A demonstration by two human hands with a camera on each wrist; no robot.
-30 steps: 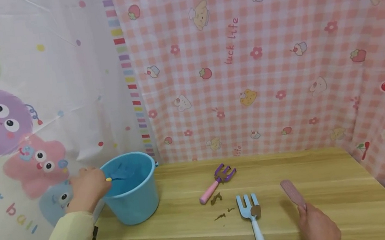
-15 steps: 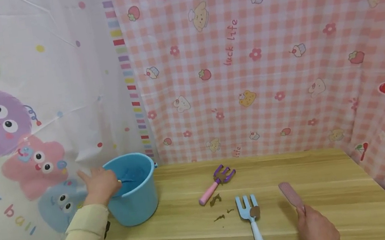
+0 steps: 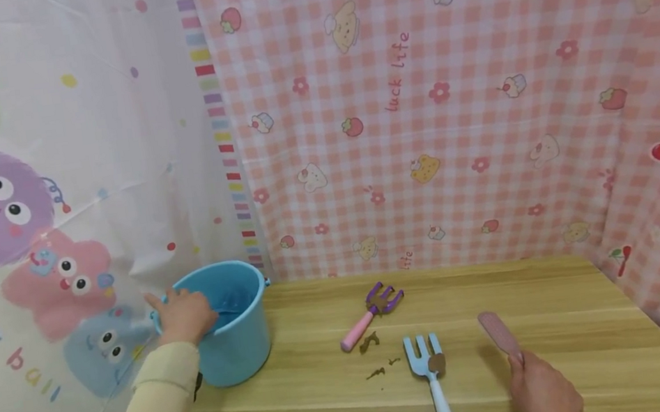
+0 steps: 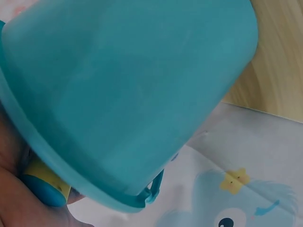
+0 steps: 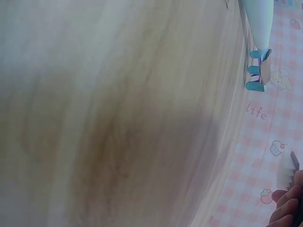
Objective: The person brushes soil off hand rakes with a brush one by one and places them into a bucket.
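Observation:
At the near left rim of a blue bucket [image 3: 234, 357], my left hand [image 3: 183, 316] grips a tool by its yellow handle with a blue end [image 4: 43, 182]. The tool's far end reaches into the bucket, and its kind is hidden. On the right, my right hand [image 3: 546, 390] holds a brush with a pinkish back [image 3: 500, 332] above the table; its pale bristles [image 5: 285, 171] show in the right wrist view. Between the hands lies a light blue toy garden fork [image 3: 438, 398] with a brown lump [image 3: 437, 363] on it.
Behind the fork lies a small hand rake with a pink handle [image 3: 357, 332] and purple tines. Brown crumbs [image 3: 370, 342] are scattered near it on the wooden table [image 3: 333, 409]. A pink checked cloth [image 3: 431, 206] hangs at the back, a white printed one [image 3: 127, 157] at the left.
My left hand has moved to the right, from the bucket's left side to over its near rim, with the tool. The right hand and the brush stay nearly still.

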